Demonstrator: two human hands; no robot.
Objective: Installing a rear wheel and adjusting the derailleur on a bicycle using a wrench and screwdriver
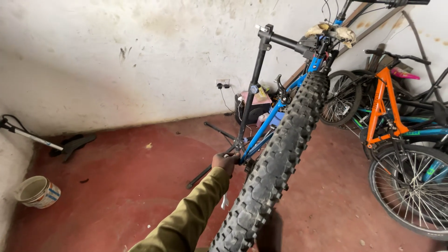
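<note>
Left hand [226, 162], fingers clenched around the blue bike frame [261, 133] beside the knobby tyre [280, 154]; right hand unseen.

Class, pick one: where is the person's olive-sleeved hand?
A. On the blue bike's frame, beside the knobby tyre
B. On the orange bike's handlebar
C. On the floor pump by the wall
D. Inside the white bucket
A: the left hand grips the blue bike frame just left of the knobby tyre.
</note>
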